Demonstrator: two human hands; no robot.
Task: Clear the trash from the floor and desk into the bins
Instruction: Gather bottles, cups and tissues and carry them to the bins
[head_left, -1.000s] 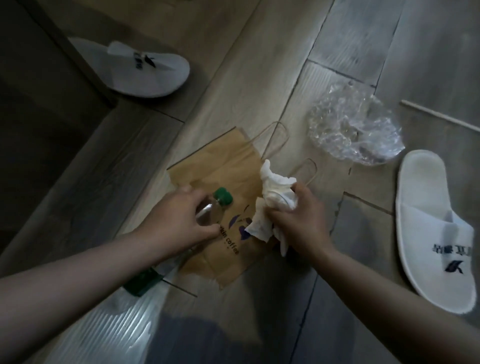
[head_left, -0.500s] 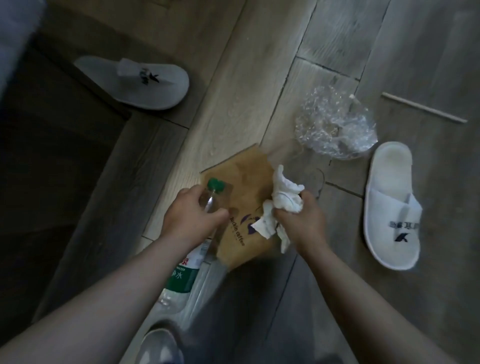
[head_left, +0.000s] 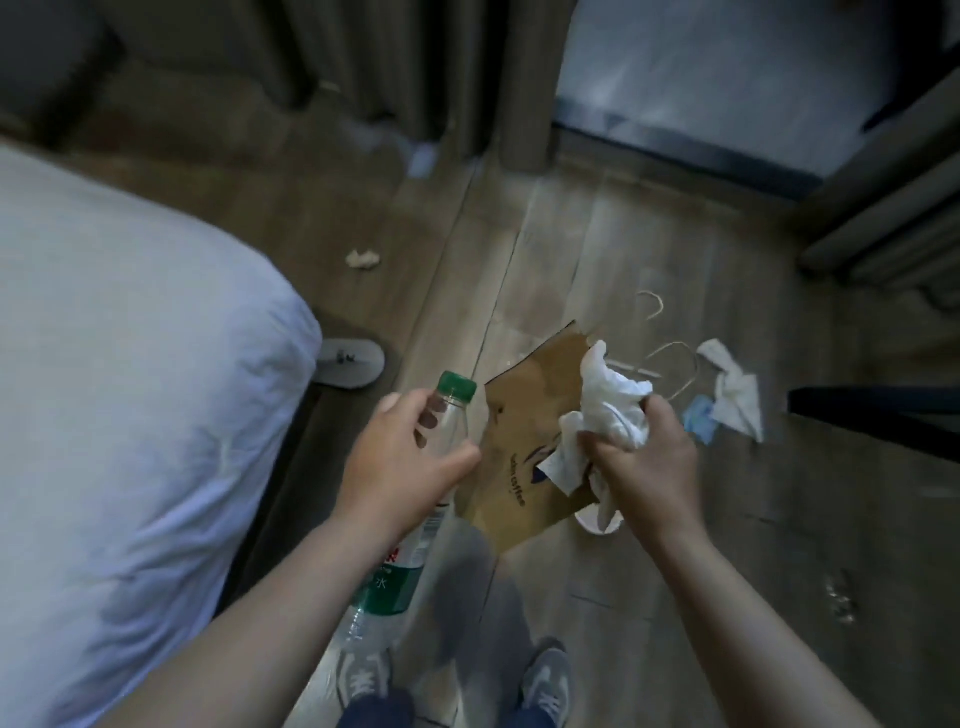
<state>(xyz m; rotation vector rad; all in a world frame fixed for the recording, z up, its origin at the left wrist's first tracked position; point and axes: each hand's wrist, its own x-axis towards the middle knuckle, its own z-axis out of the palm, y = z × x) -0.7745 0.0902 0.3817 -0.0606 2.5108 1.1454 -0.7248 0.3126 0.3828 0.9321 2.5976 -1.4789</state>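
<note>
My left hand (head_left: 402, 462) grips a clear plastic water bottle (head_left: 410, 561) with a green cap and green label, held near its neck. My right hand (head_left: 641, 462) clutches crumpled white tissue (head_left: 610, 400) together with a flat brown paper coffee bag (head_left: 524, 452), which hangs off the floor between my hands. The bag's string handles (head_left: 672, 364) stick out beyond the tissue. On the floor lie a white tissue (head_left: 735, 397), a blue scrap (head_left: 698, 418) and a crumpled paper ball (head_left: 363, 258). No bin is in view.
A bed with white bedding (head_left: 130, 415) fills the left side, with a white slipper (head_left: 350, 362) at its corner. Curtains (head_left: 415, 67) hang at the back. A dark furniture edge (head_left: 872, 415) juts in from the right. My shoes (head_left: 545, 686) are below.
The view has risen from close to the floor to standing height. The bottle, tissue and paper bag have come up with my hands. The bubble wrap and right slipper have left the view.
</note>
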